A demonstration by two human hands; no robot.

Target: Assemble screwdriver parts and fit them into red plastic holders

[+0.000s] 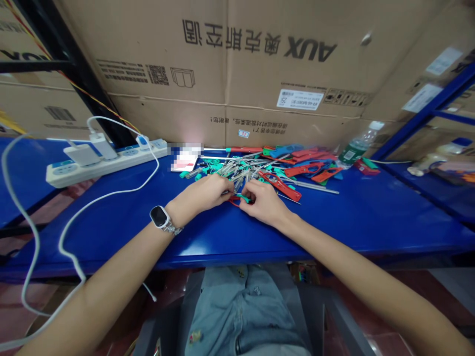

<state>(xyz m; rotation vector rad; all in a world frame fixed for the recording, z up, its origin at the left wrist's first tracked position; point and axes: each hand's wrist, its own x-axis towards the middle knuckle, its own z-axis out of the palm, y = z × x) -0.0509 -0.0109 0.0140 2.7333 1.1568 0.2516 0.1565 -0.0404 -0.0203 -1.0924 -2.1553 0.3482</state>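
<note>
My left hand point(215, 192), with a watch on its wrist, is closed at the front edge of a pile of metal rods with green ends point(237, 168). What its fingertips hold is too small to make out. Close beside it on the right, my right hand point(262, 200) pinches a small green piece point(244, 198). A bit of red shows under the fingertips between both hands. Red flat pieces point(282, 185) lie behind and to the right of my right hand, and more red, orange and blue ones are heaped farther back.
A white power strip point(107, 160) with plugs and cables lies at the left of the blue table point(208, 232). A plastic bottle point(356, 148) stands at the right back. Large cardboard boxes point(230, 64) rise behind the table.
</note>
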